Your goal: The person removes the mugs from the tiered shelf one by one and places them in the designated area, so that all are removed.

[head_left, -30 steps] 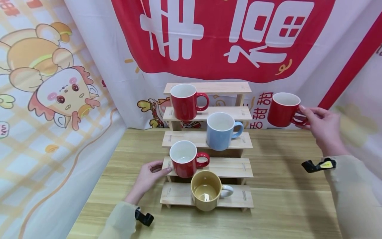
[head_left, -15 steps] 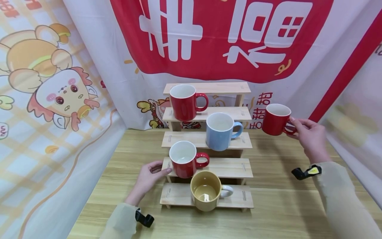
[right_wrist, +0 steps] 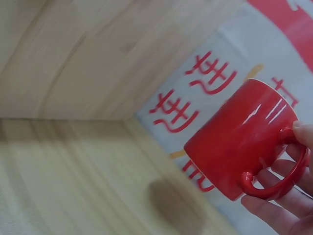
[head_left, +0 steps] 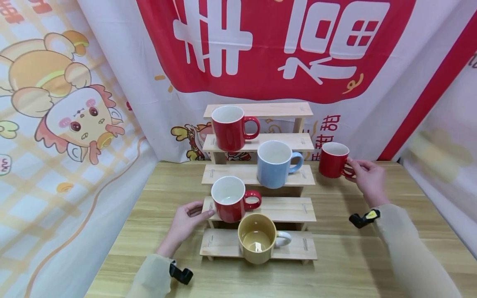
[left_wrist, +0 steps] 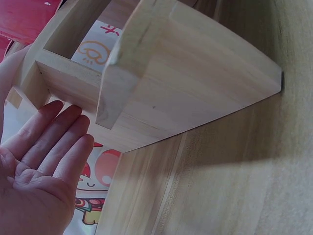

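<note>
My right hand [head_left: 369,183] grips a red mug [head_left: 331,164] by its handle, right of the wooden tiered rack [head_left: 287,208]. In the right wrist view the mug [right_wrist: 234,142] hangs above the table, its shadow on the wood. My left hand [head_left: 184,223] is at the rack's left side, thumb near the edge of a low step; the left wrist view shows its fingers [left_wrist: 58,134] extended by the rack's frame. On the rack stand a red mug [head_left: 229,134] high up, a light blue mug [head_left: 273,170], another red mug [head_left: 230,209] and a yellow mug [head_left: 257,244] at the bottom.
The rack stands on a wood-grain table [head_left: 335,256]. A printed cloth [head_left: 372,107] hangs behind it, and more printed cloth [head_left: 123,174] slopes down on the left. The mugs' handles on the rack all point right.
My right hand has carried the red mug left and downward, closer to the rack's right side. The left hand and the mugs on the rack have stayed in place.
</note>
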A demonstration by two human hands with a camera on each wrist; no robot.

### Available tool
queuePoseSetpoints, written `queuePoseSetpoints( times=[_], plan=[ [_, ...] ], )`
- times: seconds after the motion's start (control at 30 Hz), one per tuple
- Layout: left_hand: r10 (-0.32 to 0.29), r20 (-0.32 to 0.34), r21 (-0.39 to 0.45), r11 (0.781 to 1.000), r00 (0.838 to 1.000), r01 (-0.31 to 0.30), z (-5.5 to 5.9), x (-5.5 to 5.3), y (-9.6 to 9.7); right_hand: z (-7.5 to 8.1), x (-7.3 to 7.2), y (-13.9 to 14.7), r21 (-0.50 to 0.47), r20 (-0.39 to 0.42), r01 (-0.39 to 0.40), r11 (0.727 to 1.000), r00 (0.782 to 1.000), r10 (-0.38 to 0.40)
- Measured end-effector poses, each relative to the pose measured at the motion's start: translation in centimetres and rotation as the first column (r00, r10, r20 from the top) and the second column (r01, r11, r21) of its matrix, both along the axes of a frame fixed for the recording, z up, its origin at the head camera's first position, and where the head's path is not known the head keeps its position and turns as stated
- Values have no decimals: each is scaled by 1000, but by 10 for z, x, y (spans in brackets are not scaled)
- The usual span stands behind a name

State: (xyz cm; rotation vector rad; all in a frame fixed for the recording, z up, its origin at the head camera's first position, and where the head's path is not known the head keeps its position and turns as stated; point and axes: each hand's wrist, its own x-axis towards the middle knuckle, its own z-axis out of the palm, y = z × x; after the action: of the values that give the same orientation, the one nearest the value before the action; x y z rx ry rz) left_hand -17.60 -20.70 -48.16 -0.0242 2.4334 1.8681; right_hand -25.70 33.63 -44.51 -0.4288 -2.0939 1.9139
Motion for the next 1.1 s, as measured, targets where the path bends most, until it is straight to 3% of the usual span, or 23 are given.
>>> queuePoseSetpoints(
  times=[0.2,0.47,0.7,0.87,1.1],
  plan=[
    [1,-8,0,1000,1000,-1,-2,2,0,-19,-9,-6,-71,-27,-10,997,1000,8],
    [1,-8,13,1000,1000,0,-1,3,1,-26,-16,-15,-138,-31,23,990,999,-28],
    [8,-9,3,1000,1000,-8,-1,2,1,-36,-20,-22,-75,6,92,993,996,-92],
    [5,-14,13,1000,1000,-5,1,2,2,-38,-20,-28,-111,-10,120,987,993,-122],
    [-2,-14,18,1000,1000,2,2,4,2,-40,-15,-33,-3,-8,128,992,992,-128]
  ],
)
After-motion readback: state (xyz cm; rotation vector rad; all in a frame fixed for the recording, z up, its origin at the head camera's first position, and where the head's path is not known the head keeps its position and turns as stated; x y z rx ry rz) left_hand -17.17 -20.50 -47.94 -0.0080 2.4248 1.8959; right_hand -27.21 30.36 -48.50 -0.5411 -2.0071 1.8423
